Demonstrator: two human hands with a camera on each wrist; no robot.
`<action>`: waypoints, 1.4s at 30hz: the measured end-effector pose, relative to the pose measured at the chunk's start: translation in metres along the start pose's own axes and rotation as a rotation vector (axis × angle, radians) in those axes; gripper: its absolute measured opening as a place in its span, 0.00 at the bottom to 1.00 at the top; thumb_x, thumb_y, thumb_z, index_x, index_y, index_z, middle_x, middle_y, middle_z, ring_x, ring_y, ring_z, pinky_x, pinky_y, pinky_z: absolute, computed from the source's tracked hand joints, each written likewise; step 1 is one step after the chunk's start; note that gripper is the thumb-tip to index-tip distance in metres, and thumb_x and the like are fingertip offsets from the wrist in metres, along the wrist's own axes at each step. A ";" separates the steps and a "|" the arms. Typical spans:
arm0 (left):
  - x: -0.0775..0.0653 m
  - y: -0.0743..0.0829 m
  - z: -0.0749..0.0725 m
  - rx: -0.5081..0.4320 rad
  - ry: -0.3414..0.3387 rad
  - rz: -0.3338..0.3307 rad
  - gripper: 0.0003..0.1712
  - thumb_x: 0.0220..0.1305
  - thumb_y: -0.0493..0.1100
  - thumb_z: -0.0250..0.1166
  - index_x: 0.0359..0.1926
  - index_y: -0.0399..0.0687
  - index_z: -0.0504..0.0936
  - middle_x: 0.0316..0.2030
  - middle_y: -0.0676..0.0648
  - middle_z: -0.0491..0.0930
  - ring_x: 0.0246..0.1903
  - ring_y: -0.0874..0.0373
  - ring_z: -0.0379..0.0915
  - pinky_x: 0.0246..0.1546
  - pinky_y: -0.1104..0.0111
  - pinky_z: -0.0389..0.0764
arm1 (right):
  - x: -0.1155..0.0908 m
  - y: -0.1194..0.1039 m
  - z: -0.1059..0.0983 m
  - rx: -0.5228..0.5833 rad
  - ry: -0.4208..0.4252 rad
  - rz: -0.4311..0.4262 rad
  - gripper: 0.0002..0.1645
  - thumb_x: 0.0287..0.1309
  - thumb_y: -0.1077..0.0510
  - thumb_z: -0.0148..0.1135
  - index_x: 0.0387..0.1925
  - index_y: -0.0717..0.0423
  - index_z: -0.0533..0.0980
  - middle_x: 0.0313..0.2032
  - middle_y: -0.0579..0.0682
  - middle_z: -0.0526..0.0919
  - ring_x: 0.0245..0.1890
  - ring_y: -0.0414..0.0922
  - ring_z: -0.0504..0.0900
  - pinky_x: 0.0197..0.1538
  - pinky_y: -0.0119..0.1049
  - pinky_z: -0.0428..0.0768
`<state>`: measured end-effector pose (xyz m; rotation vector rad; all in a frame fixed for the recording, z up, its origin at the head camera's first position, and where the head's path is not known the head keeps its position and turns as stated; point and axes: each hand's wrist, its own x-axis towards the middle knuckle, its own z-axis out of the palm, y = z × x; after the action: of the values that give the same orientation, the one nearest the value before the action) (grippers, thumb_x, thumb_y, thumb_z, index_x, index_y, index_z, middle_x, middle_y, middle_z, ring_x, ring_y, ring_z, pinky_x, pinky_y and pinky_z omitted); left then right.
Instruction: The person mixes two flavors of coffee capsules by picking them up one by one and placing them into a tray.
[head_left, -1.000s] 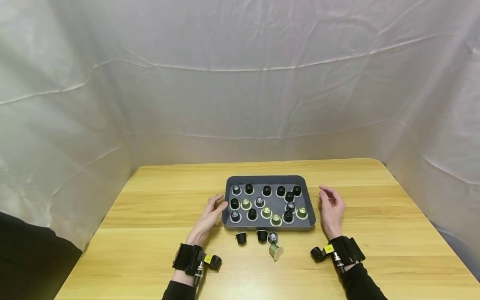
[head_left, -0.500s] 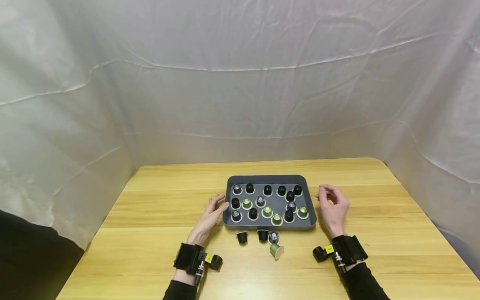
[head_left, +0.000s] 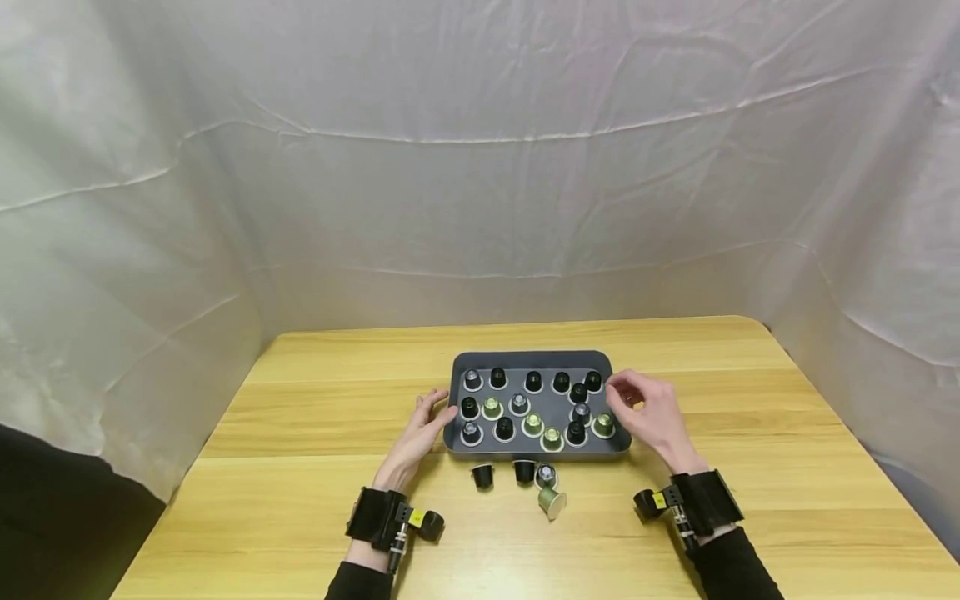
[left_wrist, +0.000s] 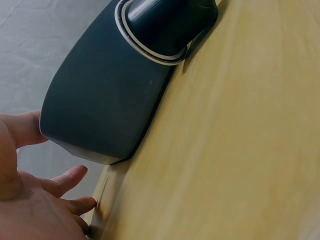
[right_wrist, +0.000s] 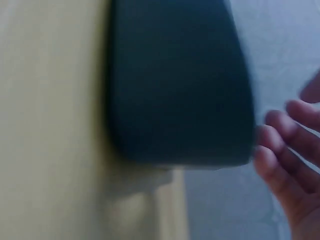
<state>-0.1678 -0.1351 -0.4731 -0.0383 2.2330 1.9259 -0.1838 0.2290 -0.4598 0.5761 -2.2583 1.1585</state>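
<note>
A dark grey tray (head_left: 532,359) bears several coffee capsules, black, silver and green, standing rim down. My left hand (head_left: 412,440) is at its left side, fingers loosely spread; in the left wrist view the thumb (left_wrist: 26,128) meets the tray's edge. My right hand (head_left: 654,418) hovers by the right rim, its fingertips over the tray's edge near a green capsule (head_left: 603,425). In the blurred right wrist view the fingers (right_wrist: 292,157) are loosely bent beside the tray wall (right_wrist: 182,95). I see nothing held in either hand.
Outside the tray's front wall lie two black capsules (head_left: 482,477) (head_left: 524,472), a silver capsule (head_left: 546,476) and a green capsule (head_left: 552,502) tipped on its side. The wooden table (head_left: 315,417) has pale sheeting (head_left: 510,208) behind and at its sides.
My right hand has moved left from beside the tray to over its right rim. The left hand, tray and capsules have stayed put.
</note>
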 end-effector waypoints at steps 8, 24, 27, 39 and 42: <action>-0.001 0.001 0.001 0.001 0.009 -0.003 0.35 0.74 0.43 0.57 0.74 0.31 0.58 0.79 0.31 0.34 0.77 0.36 0.11 0.74 0.39 0.17 | 0.005 -0.024 -0.012 -0.092 -0.381 0.039 0.06 0.55 0.65 0.64 0.26 0.53 0.81 0.19 0.39 0.79 0.20 0.27 0.70 0.25 0.24 0.74; 0.002 0.000 0.001 0.000 0.013 0.008 0.35 0.73 0.42 0.58 0.73 0.31 0.58 0.79 0.31 0.35 0.78 0.36 0.12 0.75 0.40 0.19 | 0.009 -0.070 -0.017 -0.030 -0.891 0.174 0.11 0.58 0.60 0.66 0.21 0.54 0.85 0.15 0.48 0.84 0.13 0.34 0.76 0.18 0.26 0.73; 0.002 -0.001 0.001 0.001 0.019 0.015 0.35 0.72 0.42 0.58 0.73 0.30 0.59 0.79 0.30 0.36 0.78 0.36 0.12 0.76 0.40 0.20 | 0.007 -0.076 -0.014 -0.049 -0.908 0.140 0.13 0.59 0.58 0.67 0.19 0.52 0.85 0.15 0.45 0.83 0.13 0.30 0.73 0.18 0.24 0.71; 0.001 0.000 0.002 0.002 0.020 -0.001 0.36 0.72 0.43 0.59 0.73 0.32 0.59 0.79 0.31 0.35 0.78 0.36 0.13 0.75 0.39 0.19 | -0.002 -0.098 -0.001 -0.163 -0.896 0.188 0.31 0.52 0.42 0.74 0.05 0.51 0.72 0.07 0.31 0.57 0.12 0.31 0.52 0.21 0.23 0.52; 0.000 0.000 0.001 0.004 0.020 -0.006 0.36 0.72 0.44 0.59 0.73 0.33 0.59 0.80 0.32 0.35 0.78 0.36 0.13 0.75 0.39 0.19 | -0.004 -0.102 0.002 -0.177 -0.898 0.222 0.34 0.50 0.40 0.75 0.04 0.44 0.65 0.08 0.31 0.53 0.12 0.32 0.50 0.19 0.24 0.49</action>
<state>-0.1680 -0.1336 -0.4728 -0.0634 2.2469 1.9262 -0.1219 0.1728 -0.4020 0.9197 -3.2088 0.8626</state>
